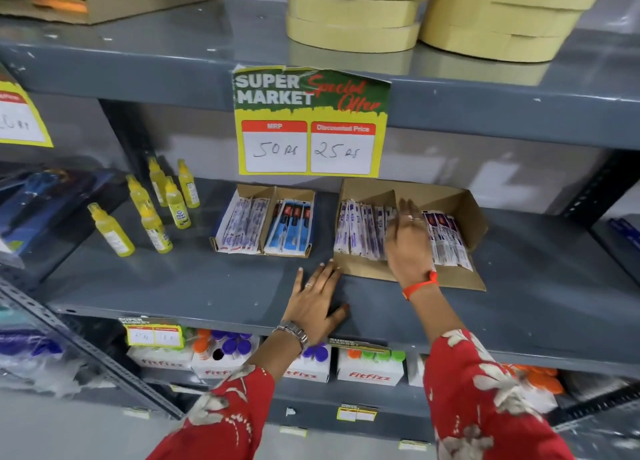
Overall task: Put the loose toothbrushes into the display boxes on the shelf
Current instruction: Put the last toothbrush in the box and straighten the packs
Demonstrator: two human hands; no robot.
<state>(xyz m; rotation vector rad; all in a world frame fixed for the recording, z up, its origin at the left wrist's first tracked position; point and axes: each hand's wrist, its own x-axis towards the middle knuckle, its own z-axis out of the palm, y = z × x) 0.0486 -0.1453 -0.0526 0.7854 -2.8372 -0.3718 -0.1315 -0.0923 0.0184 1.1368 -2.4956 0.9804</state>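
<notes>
Two cardboard display boxes stand on the grey middle shelf (207,286). The smaller left box (298,196) holds white-purple packed toothbrushes (242,225) and blue-packed ones (292,227). The larger right box (460,206) holds a row of white-purple packs (360,232) on its left and red-white packs (446,239) on its right. My right hand (408,241) lies inside the right box between the two rows, fingers spread over the packs; whether it grips one cannot be told. My left hand (315,297) rests flat and open on the shelf, fingertips touching the right box's front corner.
Several yellow bottles (152,206) stand left of the boxes. A price sign (308,120) hangs from the upper shelf, which carries round beige boxes (353,12). Below, white cartons (367,369) with coloured caps fill the lower shelf. Blue packs (45,203) lie at far left.
</notes>
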